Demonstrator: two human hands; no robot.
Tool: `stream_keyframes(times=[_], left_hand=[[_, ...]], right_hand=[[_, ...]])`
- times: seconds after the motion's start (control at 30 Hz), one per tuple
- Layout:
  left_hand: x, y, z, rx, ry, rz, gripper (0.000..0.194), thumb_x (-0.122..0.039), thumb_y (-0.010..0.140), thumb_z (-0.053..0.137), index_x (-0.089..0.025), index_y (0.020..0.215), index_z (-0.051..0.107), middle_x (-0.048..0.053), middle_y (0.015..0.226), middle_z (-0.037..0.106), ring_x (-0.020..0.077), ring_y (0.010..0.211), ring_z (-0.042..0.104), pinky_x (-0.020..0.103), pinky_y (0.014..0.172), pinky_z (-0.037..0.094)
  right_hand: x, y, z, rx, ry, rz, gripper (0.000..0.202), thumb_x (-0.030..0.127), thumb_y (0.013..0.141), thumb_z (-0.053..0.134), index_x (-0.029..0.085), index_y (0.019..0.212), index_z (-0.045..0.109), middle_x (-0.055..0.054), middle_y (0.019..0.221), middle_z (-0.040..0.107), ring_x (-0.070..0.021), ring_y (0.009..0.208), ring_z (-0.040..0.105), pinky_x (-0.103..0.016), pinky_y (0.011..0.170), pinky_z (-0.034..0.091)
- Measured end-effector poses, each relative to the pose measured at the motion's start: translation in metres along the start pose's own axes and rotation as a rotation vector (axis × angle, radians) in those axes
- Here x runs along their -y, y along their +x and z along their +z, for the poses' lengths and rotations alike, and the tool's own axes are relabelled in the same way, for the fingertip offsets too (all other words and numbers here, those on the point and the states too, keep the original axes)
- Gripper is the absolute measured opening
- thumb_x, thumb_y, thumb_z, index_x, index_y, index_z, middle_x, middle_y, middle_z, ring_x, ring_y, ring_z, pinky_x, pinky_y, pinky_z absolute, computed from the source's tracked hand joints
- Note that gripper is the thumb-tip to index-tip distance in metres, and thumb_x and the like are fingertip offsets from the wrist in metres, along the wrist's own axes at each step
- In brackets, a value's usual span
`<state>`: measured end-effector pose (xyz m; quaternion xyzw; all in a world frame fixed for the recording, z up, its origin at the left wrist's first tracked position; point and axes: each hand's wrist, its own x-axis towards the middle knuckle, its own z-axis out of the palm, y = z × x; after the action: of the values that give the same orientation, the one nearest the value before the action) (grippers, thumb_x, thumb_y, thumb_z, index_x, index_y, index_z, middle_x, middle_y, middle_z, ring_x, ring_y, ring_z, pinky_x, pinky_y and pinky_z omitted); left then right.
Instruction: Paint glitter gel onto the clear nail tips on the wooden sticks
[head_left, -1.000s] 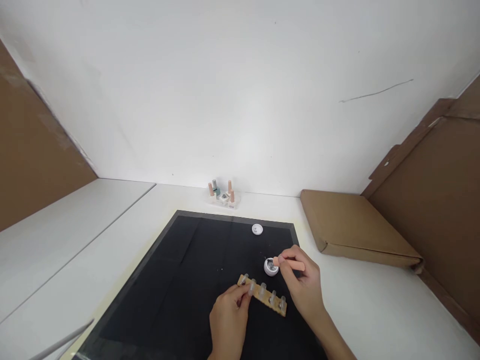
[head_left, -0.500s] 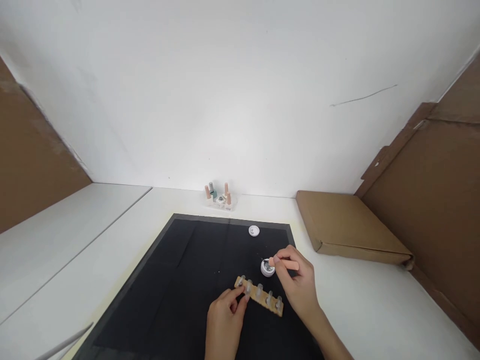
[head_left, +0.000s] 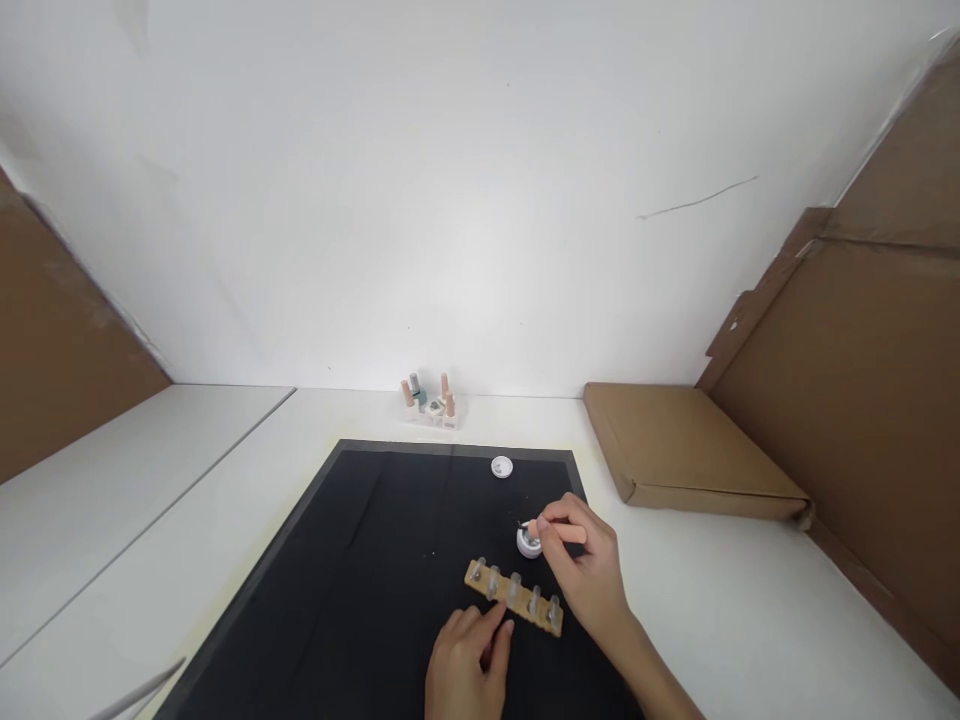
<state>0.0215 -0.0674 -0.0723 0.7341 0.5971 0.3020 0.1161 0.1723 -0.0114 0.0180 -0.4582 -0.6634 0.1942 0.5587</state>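
My right hand (head_left: 589,565) pinches a small brush (head_left: 568,532) by its peach handle. The dark tip points left, just above the rim of a small white jar (head_left: 529,545) with greyish contents. Nearer to me, a wooden strip (head_left: 523,603) lies slanted on the black mat, with several clear nail tips (head_left: 514,588) standing in a row along it. My left hand (head_left: 465,655) is at the strip's near edge. Its index fingertip appears to touch that edge near the middle, and the thumb is apart, with nothing visible between them.
A white jar lid (head_left: 502,467) lies near the far edge of the black mat (head_left: 375,560). Against the wall, a clear holder (head_left: 431,418) carries several nail polish bottles. On the right is a flat cardboard box (head_left: 690,450). A grey rod-like thing (head_left: 142,690) shows at lower left.
My left hand has slid right and nearer, from the strip's left end toward its middle, releasing that end. The brush tip has come up to the jar's left rim. The view has shifted slightly.
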Motion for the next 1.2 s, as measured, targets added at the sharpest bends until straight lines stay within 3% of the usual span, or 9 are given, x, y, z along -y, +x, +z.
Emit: stream_keyframes(times=[0.3, 0.57, 0.93, 1.2], left_hand=[[-0.022, 0.001, 0.009, -0.034, 0.213, -0.055, 0.033, -0.019, 0.088, 0.051, -0.025, 0.115, 0.069, 0.004, 0.066, 0.072, 0.0208, 0.066, 0.063, 0.029, 0.06, 0.041], [-0.025, 0.005, 0.009, -0.049, 0.17, -0.086, 0.031, -0.018, 0.086, 0.053, -0.027, 0.108, 0.072, 0.004, 0.071, 0.075, 0.0214, 0.066, 0.065, 0.03, 0.06, 0.038], [-0.02, 0.008, 0.001, 0.039, 0.154, -0.047, 0.031, -0.012, 0.086, 0.05, -0.027, 0.097, 0.075, 0.003, 0.071, 0.075, 0.0197, 0.065, 0.069, 0.026, 0.058, 0.042], [-0.02, 0.006, 0.001, -0.011, 0.08, -0.047, 0.028, -0.012, 0.085, 0.051, -0.024, 0.089, 0.076, 0.003, 0.064, 0.072, 0.0178, 0.058, 0.066, 0.023, 0.055, 0.044]], right_hand=[[0.001, 0.0, 0.001, 0.005, -0.03, -0.028, 0.022, 0.015, 0.083, 0.05, 0.02, 0.062, 0.053, 0.002, 0.06, 0.051, -0.0116, 0.051, 0.049, -0.022, 0.044, 0.037], [-0.001, -0.001, 0.003, 0.021, -0.031, -0.021, 0.022, 0.016, 0.084, 0.05, 0.02, 0.063, 0.053, 0.001, 0.06, 0.051, -0.0118, 0.051, 0.049, -0.022, 0.043, 0.037], [-0.003, -0.002, 0.003, 0.022, -0.048, -0.038, 0.022, 0.016, 0.085, 0.05, 0.02, 0.062, 0.052, 0.001, 0.06, 0.05, -0.0117, 0.052, 0.049, -0.022, 0.044, 0.038], [-0.001, -0.002, 0.001, 0.013, -0.047, -0.037, 0.022, 0.017, 0.085, 0.05, 0.02, 0.063, 0.053, 0.001, 0.061, 0.052, -0.0121, 0.052, 0.049, -0.022, 0.043, 0.038]])
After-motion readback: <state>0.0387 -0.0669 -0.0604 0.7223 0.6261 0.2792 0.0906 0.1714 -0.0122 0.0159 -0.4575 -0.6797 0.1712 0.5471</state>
